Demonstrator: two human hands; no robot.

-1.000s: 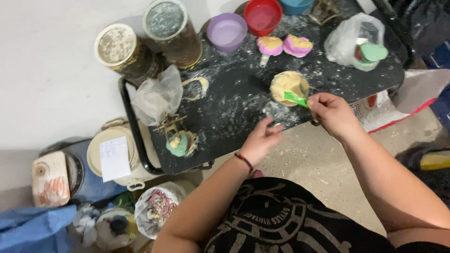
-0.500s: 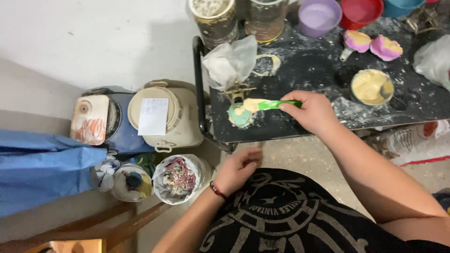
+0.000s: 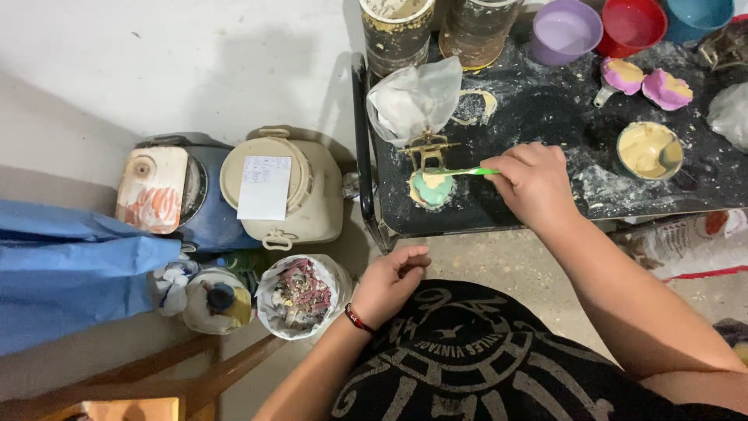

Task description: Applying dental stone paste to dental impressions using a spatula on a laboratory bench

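My right hand [image 3: 531, 184] holds a green spoon [image 3: 460, 172] whose tip, loaded with cream paste, rests over a small teal mould [image 3: 432, 189] at the front left of the black tray [image 3: 545, 117]. A small brass stand [image 3: 427, 146] is just behind the mould. A cup of cream paste [image 3: 649, 150] sits to the right of my hand. My left hand [image 3: 389, 282] hangs below the tray edge, fingers loosely curled, holding nothing, with a red band at the wrist.
Two pink moulds [image 3: 645, 79], purple [image 3: 566, 30] and red [image 3: 633, 23] bowls, two dirty tins [image 3: 397, 31] and a plastic bag [image 3: 414, 97] sit on the tray. On the floor: a cream lidded bucket [image 3: 280, 187], blue container [image 3: 167, 191], bag of scraps [image 3: 300, 295], blue cloth [image 3: 70, 273].
My right hand carried the spoon from the paste cup leftward to the teal mould. My left hand dropped off the tray toward my lap. The view shifted left.
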